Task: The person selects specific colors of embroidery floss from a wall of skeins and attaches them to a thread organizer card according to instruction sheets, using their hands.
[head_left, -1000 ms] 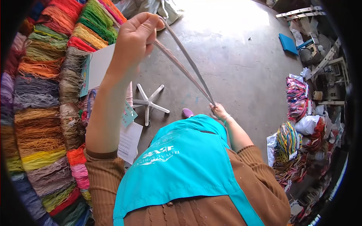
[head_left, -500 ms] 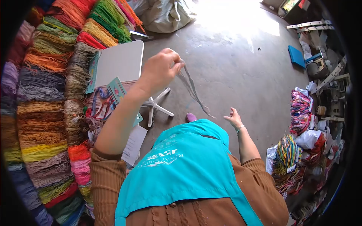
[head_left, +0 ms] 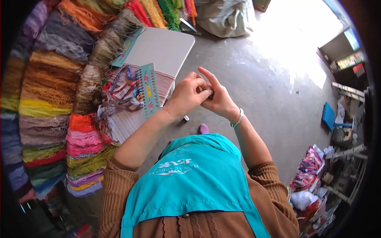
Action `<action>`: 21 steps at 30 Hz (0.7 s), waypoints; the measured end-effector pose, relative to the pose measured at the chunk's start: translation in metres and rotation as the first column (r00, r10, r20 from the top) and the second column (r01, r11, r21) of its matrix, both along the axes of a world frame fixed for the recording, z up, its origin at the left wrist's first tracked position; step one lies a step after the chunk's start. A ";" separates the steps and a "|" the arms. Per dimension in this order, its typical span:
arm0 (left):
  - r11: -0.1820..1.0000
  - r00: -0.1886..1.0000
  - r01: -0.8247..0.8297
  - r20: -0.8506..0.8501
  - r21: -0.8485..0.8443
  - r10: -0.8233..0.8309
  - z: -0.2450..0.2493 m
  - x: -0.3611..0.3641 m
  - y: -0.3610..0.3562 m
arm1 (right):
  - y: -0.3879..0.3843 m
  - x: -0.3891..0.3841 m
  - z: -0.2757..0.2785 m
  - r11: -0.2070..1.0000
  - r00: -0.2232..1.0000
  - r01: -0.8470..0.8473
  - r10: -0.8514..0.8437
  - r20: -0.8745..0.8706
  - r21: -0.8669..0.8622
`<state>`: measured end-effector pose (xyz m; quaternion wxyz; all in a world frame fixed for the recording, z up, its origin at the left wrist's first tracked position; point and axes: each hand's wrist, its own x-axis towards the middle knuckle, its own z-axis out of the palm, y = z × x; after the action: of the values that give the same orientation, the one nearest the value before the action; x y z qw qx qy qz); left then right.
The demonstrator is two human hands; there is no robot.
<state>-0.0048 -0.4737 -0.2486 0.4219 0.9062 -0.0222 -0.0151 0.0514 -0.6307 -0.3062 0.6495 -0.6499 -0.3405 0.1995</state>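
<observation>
My left hand [head_left: 186, 93] and my right hand [head_left: 222, 102] meet in front of my chest, above the apron. The left hand's fingers and thumb are pinched together at the right hand's fingers. A bit of grey thread [head_left: 210, 89] shows between them; the rest of the strand is hidden by the hands. My right hand has its index finger raised and its other fingers curled in. Left of the hands, a teal punched card [head_left: 149, 90] lies on the table with bunches of coloured thread [head_left: 124, 89] tied along its edge.
A white table [head_left: 160, 49] stands at front left, beside hanging rows of coloured yarn [head_left: 51, 75]. A whitish sack [head_left: 226, 18] sits on the floor beyond. At right are bundled yarns [head_left: 307, 168], a white plastic bag [head_left: 303, 199] and a blue panel [head_left: 328, 116].
My hands were apart, with a long grey strand hanging from the left one. They have come together, and the strand is now mostly out of sight. The view has turned left.
</observation>
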 end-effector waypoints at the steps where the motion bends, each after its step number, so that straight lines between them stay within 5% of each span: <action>1: 0.960 0.993 -0.102 -0.079 -0.262 0.084 -0.009 -0.006 0.008 | 0.009 -0.001 0.002 0.999 1.000 -0.011 0.010 -0.011 -0.046; 2: 0.840 0.976 -0.207 -0.163 -0.501 0.144 -0.017 -0.012 0.015 | 0.012 -0.004 0.011 0.995 1.000 -0.009 0.009 -0.001 -0.104; 3: 0.600 0.921 -0.371 -0.364 -0.709 0.139 -0.022 -0.021 0.019 | 0.019 -0.004 0.018 0.993 0.998 -0.060 0.060 -0.003 -0.105; 6: 0.433 0.808 -0.589 -0.490 -0.682 0.328 -0.039 -0.051 0.028 | 0.039 -0.010 0.020 0.960 0.985 -0.169 0.175 0.009 -0.222; 7: 0.448 0.784 -0.614 -0.438 -0.650 0.440 -0.046 -0.060 0.028 | 0.047 -0.013 0.014 0.938 0.977 -0.189 0.210 0.043 -0.290; 9: 0.800 0.814 -0.548 0.065 -0.243 0.577 -0.062 -0.079 0.037 | 0.060 -0.023 0.008 0.894 0.956 -0.245 0.288 0.062 -0.376; 10: 0.811 0.800 -0.575 0.134 -0.109 0.585 -0.059 -0.089 0.040 | 0.066 -0.030 -0.001 0.903 0.950 -0.248 0.298 0.096 -0.349; 14: 0.731 0.746 -0.665 -0.076 -0.153 0.662 -0.060 -0.127 0.054 | 0.087 -0.056 -0.016 0.897 0.925 -0.311 0.362 0.117 -0.313; 16: 0.591 0.727 -0.680 -0.295 -0.433 0.621 -0.073 -0.145 0.067 | 0.098 -0.067 -0.024 0.928 0.925 -0.313 0.346 0.158 -0.201; 17: 0.431 0.695 -0.712 -0.465 -0.555 0.549 -0.077 -0.155 0.072 | 0.102 -0.071 -0.024 0.923 0.921 -0.326 0.359 0.151 -0.205; 21: 0.254 0.658 -0.742 -0.598 -0.621 0.458 -0.077 -0.175 0.087 | 0.116 -0.078 -0.022 0.923 0.860 -0.340 0.383 0.336 -0.183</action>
<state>-0.1799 -0.3871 -0.3256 0.7662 0.5113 0.3883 0.0255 -0.0266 -0.5146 -0.3283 0.4863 -0.6371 -0.5587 0.2134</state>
